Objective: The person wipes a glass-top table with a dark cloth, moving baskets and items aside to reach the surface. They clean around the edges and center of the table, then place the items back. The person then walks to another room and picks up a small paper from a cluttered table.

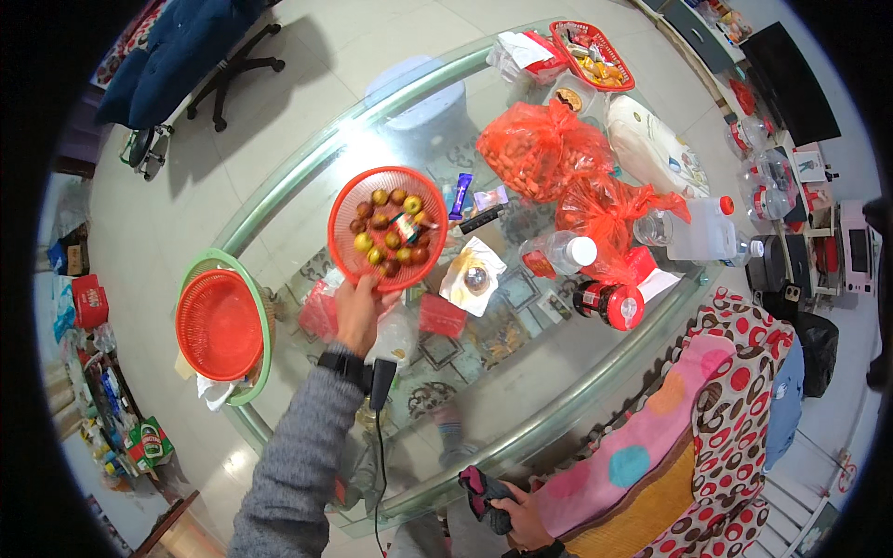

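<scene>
My left hand grips the near rim of a round red plastic basket. Jujube-like fruits, green to brown, lie inside with a small wrapped packet. Whether the basket rests on the glass table or is lifted, I cannot tell. Down by the table's near edge, my right hand holds a dark grey and pink cloth item, possibly a glove. Right of the basket are a purple wrapped bar, a black stick-like object and a stained tissue with a small clear dome on it.
Red plastic bags, a clear bottle and a red-lidded jar crowd the table's right side. Another red basket sits in a green basket at left. A black cable hangs beside my left forearm.
</scene>
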A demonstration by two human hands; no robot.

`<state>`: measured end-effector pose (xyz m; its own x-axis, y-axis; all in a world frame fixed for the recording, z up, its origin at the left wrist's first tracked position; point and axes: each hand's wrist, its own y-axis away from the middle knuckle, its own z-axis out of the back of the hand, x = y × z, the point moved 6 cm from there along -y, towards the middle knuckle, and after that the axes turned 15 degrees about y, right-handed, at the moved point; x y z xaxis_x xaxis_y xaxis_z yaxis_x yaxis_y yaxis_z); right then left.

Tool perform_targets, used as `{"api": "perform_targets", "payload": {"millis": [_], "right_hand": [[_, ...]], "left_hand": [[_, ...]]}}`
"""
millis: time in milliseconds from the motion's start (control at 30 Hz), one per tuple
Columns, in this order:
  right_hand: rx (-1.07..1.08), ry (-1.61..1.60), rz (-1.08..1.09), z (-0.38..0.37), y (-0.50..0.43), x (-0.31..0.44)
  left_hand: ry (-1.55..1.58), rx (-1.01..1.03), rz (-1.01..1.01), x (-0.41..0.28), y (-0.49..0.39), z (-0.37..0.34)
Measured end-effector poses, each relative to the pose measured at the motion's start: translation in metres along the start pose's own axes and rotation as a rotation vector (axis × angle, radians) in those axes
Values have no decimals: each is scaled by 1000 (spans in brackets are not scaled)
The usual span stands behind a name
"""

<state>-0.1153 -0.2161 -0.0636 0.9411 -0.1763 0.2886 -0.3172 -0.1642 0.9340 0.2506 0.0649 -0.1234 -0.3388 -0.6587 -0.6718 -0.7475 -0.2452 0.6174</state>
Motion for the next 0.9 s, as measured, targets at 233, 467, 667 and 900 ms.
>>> {"api": "perform_targets", "payload": {"millis": [233, 467, 667, 900], "right_hand": [[72, 37, 40, -33, 8, 26], [72, 110, 14, -47, 13, 17], [-20, 401, 121, -51, 27, 28], [231, 0, -22, -89, 56, 16]], "left_hand": [[41, -238, 79, 14, 117, 118], [186, -287, 42, 28, 173, 194], [416, -139, 178, 44, 188, 191], [165, 246, 715, 65, 321, 158]]}}
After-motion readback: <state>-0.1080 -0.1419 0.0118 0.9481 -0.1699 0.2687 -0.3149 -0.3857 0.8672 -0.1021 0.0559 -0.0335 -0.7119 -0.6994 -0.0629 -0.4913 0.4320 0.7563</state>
